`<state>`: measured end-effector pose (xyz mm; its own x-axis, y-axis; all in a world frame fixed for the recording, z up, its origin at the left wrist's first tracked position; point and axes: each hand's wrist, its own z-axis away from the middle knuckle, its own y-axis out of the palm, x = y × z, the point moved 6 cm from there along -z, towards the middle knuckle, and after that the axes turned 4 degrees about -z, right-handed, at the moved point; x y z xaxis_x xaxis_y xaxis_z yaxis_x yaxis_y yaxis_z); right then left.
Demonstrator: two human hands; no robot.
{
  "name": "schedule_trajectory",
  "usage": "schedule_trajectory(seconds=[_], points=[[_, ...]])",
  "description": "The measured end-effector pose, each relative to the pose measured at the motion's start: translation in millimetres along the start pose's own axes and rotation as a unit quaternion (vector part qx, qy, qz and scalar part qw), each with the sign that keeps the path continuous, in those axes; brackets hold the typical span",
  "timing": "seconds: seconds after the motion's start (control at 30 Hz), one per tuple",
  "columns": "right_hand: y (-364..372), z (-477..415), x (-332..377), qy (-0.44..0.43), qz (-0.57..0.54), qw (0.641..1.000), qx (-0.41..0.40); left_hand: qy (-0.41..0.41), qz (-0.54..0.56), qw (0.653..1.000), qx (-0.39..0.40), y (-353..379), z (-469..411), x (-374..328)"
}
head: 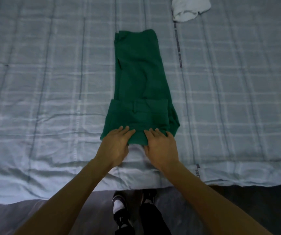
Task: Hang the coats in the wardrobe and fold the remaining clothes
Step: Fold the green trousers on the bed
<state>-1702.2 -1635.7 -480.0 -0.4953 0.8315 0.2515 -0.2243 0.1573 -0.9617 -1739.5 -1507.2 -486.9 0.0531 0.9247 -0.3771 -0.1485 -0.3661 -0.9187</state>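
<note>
Green trousers (139,78) lie lengthwise, waistband folded over.

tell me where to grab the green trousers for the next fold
Grip the trousers at the near doubled end, one corner per hand, coming from the near edge of the bed. That end is thick and lies flat right where the left hand and right hand rest; fingers could likely slide under it.

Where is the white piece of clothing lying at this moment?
In the head view, the white garment lies crumpled on the checked bedspread at the top edge, beyond and to the right of the green trousers.
</note>
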Motion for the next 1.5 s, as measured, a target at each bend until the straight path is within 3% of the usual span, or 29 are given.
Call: schedule_trajectory(seconds=[0.1,0.17,0.27,0.33,0.43,0.5,0.53,0.63,0.73,0.83,1.0,1.13,1.3,1.4,1.43,1.5], points=[[-33.6,10.7,17.5,0.007,-0.006,0.994,0.112,-0.027,0.082,0.987,0.136,-20.0,16.3,-12.2],[-51.6,17.5,22.0,0.001,-0.003,0.979,0.202,-0.046,0.097,0.958,0.264,-27.6,23.6,-20.2],[-90.7,9.6,20.8,0.014,-0.013,0.972,0.233,-0.062,0.145,0.924,0.348,-59.0,9.1,-28.4],[-120.2,-11.8,15.2,0.034,-0.006,0.986,0.163,-0.073,0.110,0.948,0.291,-93.6,-21.4,-25.5],[-161.7,-44.4,0.0,0.063,-0.039,0.994,-0.075,-0.074,0.001,0.997,0.030,-154.2,-66.3,-23.0],[-161.7,-54.6,-10.3,0.064,-0.102,0.979,-0.165,-0.062,-0.024,0.993,-0.097,-167.1,-77.7,-26.3],[-153.4,-58.1,-12.9,0.056,-0.105,0.979,-0.167,-0.065,-0.015,0.991,-0.113,-162.5,-79.7,-26.9],[-108.1,-60.5,-13.9,0.017,-0.087,0.994,-0.060,-0.079,0.001,0.996,-0.047,-113.5,-77.3,-24.1],[-60.3,-55.7,-17.2,-0.012,-0.051,0.995,0.083,-0.065,-0.060,0.995,0.049,-52.7,-68.6,-16.4],[-27.2,-57.1,-30.0,-0.010,0.000,0.991,0.135,-0.075,-0.116,0.986,0.094,-13.6,-64.2,-4.2],[-4.2,-65.2,-48.3,0.030,0.003,0.998,0.046,-0.060,-0.132,0.989,0.002,1.6,-79.4,5.8],[-14.6,-75.0,-48.6,0.014,-0.025,0.999,-0.024,-0.086,-0.140,0.986,0.005,-3.5,-89.2,5.4],[-63.4,-60.5,-38.8,-0.013,-0.064,0.996,-0.065,-0.048,-0.046,0.988,0.138,-51.2,-74.6,-14.6],[-103.2,-62.1,-34.3,-0.028,-0.087,0.989,-0.116,-0.077,0.035,0.974,0.208,-93.8,-76.1,-21.2],[-118.7,-69.4,-32.9,-0.030,-0.090,0.985,-0.144,-0.083,0.038,0.977,0.192,-108.4,-84.5,-19.6],[-148.1,-89.7,-30.9,-0.028,-0.083,0.974,-0.211,-0.074,0.001,0.995,0.065,-140.2,-108.4,-14.1]])
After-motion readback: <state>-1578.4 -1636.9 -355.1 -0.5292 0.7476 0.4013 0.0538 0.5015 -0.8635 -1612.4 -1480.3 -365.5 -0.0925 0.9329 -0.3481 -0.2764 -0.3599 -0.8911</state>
